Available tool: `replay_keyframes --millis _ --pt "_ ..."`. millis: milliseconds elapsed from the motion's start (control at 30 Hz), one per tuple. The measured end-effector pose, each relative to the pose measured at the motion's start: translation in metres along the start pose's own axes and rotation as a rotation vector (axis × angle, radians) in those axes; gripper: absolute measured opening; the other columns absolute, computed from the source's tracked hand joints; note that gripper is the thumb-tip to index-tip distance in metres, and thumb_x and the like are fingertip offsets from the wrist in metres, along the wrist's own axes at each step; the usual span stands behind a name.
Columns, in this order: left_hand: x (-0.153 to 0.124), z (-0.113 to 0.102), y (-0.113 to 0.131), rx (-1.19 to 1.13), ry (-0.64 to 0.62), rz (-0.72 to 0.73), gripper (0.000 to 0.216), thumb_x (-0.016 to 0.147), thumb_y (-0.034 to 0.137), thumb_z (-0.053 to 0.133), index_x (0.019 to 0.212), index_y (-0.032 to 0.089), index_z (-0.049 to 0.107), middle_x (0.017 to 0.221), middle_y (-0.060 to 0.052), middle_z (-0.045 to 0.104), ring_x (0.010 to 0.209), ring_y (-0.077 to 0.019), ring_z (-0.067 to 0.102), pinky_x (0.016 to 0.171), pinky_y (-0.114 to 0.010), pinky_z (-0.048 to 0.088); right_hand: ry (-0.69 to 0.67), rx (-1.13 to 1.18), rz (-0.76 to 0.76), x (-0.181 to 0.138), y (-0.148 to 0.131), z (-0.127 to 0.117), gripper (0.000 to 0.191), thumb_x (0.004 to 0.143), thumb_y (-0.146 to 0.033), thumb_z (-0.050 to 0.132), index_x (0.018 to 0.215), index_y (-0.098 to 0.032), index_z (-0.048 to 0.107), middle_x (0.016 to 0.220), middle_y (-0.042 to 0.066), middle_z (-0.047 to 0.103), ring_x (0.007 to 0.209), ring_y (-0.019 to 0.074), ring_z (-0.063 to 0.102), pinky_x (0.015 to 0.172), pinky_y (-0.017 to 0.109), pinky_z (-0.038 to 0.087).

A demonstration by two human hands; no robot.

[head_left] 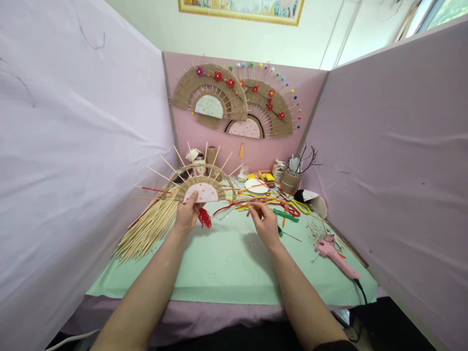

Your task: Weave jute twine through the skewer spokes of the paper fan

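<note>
My left hand [187, 214] grips a half-round fan [221, 190] by its lower edge, the thumb lying on the pink spotted centre. Brown cord is woven around that centre, and thin wooden sticks radiate from it. A second arc of cord crosses the sticks farther out. Below the fan, beside my left hand, hangs a red tassel [205, 218]. My right hand [265, 224] is held to the right of the fan, thumb and fingers pinched together. Whatever is between those fingertips is too small to make out.
A pile of wooden sticks [146, 226] lies at left. Coloured pipe cleaners [266, 201] spread behind my right hand. At right rests a pink glue gun [338, 258] with its cable. Jars and a twig holder [291, 180] stand at the back, below two finished fans [234, 97] on the pink wall.
</note>
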State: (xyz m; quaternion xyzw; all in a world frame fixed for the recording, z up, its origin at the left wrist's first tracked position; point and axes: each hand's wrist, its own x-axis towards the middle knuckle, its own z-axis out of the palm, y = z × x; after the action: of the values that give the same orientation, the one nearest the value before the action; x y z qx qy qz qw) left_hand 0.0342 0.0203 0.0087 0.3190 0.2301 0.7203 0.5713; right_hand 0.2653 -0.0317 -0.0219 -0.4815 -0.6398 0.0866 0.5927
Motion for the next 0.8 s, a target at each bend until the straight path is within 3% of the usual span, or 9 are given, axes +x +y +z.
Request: replay_keyframes --millis 267,467,633,800 --pt "-0.003 0.002 -0.006 -0.043 -0.023 -0.033 0.029 0.068 0.024 0.075 0.094 0.016 0.065 0.097 -0.006 0.072 0.095 -0.0194 0.066 0.083 -0.032 0.054 -0.203 0.148 0.043 -0.004 -0.006 0.006 0.022 0.083 -0.035 0.057 0.094 -0.020 0.068 0.082 0.006 0.065 0.065 0.0150 0.053 0.060 0.028 0.044" --pt "-0.001 -0.002 -0.006 -0.076 0.007 -0.147 0.019 0.078 0.022 0.065 0.096 0.016 0.065 0.098 -0.005 0.072 0.091 -0.0157 0.067 0.081 -0.025 0.054 -0.195 0.182 0.054 -0.004 -0.008 0.006 0.021 0.081 -0.034 0.058 0.091 -0.020 0.069 0.086 0.007 0.068 0.068 0.0161 0.056 0.063 0.030 0.046" --pt "0.000 -0.002 -0.001 -0.074 0.086 -0.243 0.014 0.080 0.019 0.062 0.094 0.017 0.064 0.088 -0.003 0.072 0.079 -0.0126 0.068 0.067 -0.019 0.054 -0.201 0.230 0.089 -0.002 -0.005 0.004 0.021 0.080 -0.036 0.058 0.085 -0.020 0.071 0.081 0.007 0.068 0.073 0.0180 0.059 0.066 0.030 0.047" --pt "-0.003 0.001 0.005 -0.066 0.075 -0.271 0.013 0.078 0.020 0.062 0.090 0.015 0.063 0.074 -0.002 0.070 0.060 -0.0100 0.065 0.045 -0.014 0.047 -0.266 0.299 0.281 0.002 -0.002 -0.004 0.030 0.082 -0.041 0.054 0.090 -0.017 0.072 0.064 0.003 0.061 0.059 0.0143 0.050 0.056 0.026 0.040"
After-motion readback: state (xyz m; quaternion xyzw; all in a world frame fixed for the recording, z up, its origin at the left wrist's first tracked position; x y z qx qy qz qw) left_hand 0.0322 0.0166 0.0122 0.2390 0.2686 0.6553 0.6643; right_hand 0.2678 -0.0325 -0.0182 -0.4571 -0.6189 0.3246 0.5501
